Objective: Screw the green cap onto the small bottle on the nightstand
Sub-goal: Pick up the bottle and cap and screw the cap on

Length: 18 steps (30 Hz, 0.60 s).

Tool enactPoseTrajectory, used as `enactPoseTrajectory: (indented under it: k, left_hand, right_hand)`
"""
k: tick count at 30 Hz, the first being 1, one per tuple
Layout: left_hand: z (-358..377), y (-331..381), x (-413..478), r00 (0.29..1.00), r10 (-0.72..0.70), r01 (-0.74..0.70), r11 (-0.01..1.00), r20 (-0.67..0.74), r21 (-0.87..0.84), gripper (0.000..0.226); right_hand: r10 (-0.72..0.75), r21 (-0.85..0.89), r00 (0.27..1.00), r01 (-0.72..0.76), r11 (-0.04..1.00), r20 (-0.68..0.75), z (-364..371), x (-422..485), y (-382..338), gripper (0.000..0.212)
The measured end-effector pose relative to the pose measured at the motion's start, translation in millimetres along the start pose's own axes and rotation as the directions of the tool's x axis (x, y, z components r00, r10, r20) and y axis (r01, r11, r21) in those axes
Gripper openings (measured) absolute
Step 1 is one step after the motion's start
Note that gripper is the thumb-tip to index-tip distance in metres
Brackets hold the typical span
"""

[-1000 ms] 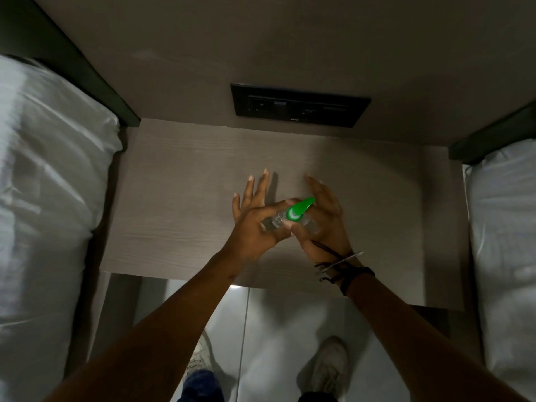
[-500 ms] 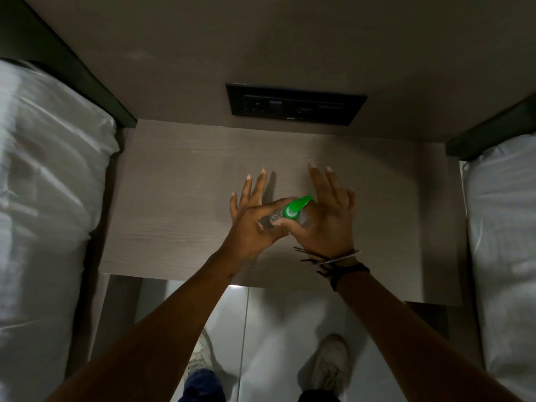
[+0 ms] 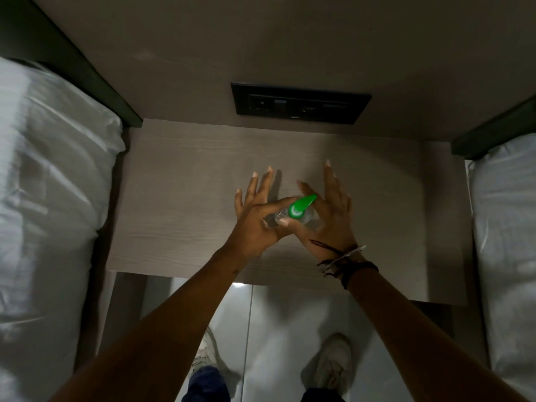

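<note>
You look down on a pale wood-grain desk (image 3: 185, 198) set against a plain grey-brown wall (image 3: 290, 39). At twelve o'clock a black rectangular socket panel (image 3: 300, 103) is mounted just above the desk's back edge. White-sheeted beds (image 3: 49, 184) flank you at nine and three o'clock, each with a dark headboard strip (image 3: 87, 71) behind it. At six o'clock lies glossy light tiled floor (image 3: 275, 320), catching a small bright reflection.
</note>
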<state>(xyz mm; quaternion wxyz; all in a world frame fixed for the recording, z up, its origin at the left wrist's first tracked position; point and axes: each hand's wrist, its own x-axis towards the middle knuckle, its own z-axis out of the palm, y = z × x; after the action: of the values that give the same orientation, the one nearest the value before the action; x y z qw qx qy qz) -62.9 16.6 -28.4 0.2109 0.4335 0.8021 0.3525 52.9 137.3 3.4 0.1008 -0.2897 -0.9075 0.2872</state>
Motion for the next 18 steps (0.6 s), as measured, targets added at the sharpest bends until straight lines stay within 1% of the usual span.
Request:
enactPoseTrajectory:
  k: [3,4,7,8,10,12,13,14,16,18]
  left_hand:
    - [2,-2,0,1.0,0.007,-0.008,1.0,-0.014,-0.02,0.05]
    - [3,-3,0,1.0,0.014,-0.014,1.0,-0.02,-0.02,0.049]
    - [3,-3,0,0.999,0.028,-0.029,0.999,-0.035,-0.019,0.05]
    - [3,-4,0,0.999,0.029,-0.03,0.999,-0.035,-0.014,0.05]
    - [2,-4,-1,0.999,0.027,-0.027,1.0,-0.027,-0.011,0.051]
    - [2,-3,-1,1.0,0.023,-0.023,1.0,-0.021,-0.015,0.052]
    - [2,-3,0,1.0,0.02,-0.021,1.0,-0.02,-0.018,0.052]
    - [2,-2,0,1.0,0.018,-0.019,1.0,-0.018,-0.021,0.051]
    - [3,-1,2,1.0,0.015,-0.015,1.0,-0.017,-0.018,0.049]
    - [4,-3,3,0.999,0.016,-0.016,1.0,-0.03,-0.006,0.051]
  right_hand:
    - [-0.025,0.06,1.0,0.025,0.998,0.006,-3,0,0,0.038]
    - [-0.013,0.05,1.0,0.013,0.999,-0.007,-4,2,-1,0.038]
    - [0.019,-0.002,0.999,-0.019,1.0,-0.042,-6,9,-1,0.049]
    - [0.033,0.029,0.999,-0.033,0.999,-0.016,-5,9,0,0.051]
    - [0.045,0.153,0.997,-0.054,0.987,0.064,-5,5,3,0.052]
    - [0.007,0.222,0.996,-0.026,0.975,0.086,-7,2,6,0.04]
    - [-0.013,0.215,0.997,-0.004,0.976,0.074,-8,2,6,0.033]
    - [-0.022,0.192,0.998,0.011,0.981,0.056,-9,3,5,0.031]
    - [-0.03,0.116,1.0,0.031,0.993,-0.006,-10,6,2,0.038]
    - [-0.052,0.034,0.994,0.055,0.998,-0.092,-8,6,-1,0.037]
